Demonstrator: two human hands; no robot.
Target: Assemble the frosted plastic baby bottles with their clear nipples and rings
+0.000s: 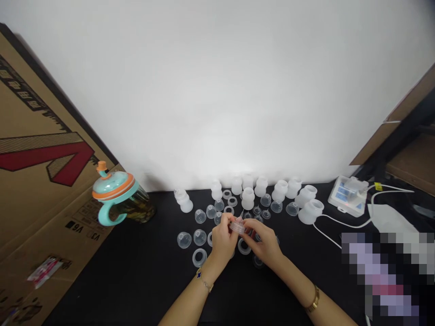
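Note:
Both hands meet over the middle of the black table, closed on one clear screw ring (237, 227) with a pale, translucent tip standing up from it. My left hand (223, 235) pinches the ring's left side. Gripping the right side are the fingers of my right hand (261, 237). Around them lie clear dome caps (200, 237), loose screw rings (199, 257) and small clear nipple-like pieces (266, 214). Just behind the hands stands a white small bottle (248, 198). Some pieces under the hands are partly hidden.
Several more white bottles (280, 190) line the wall. A turquoise-lidded jug (117, 199) stands left, beside a large cardboard box (41, 172). At right are a clear plastic case (349, 197), white cables (346, 222) and a pixelated area on the black table (136, 280).

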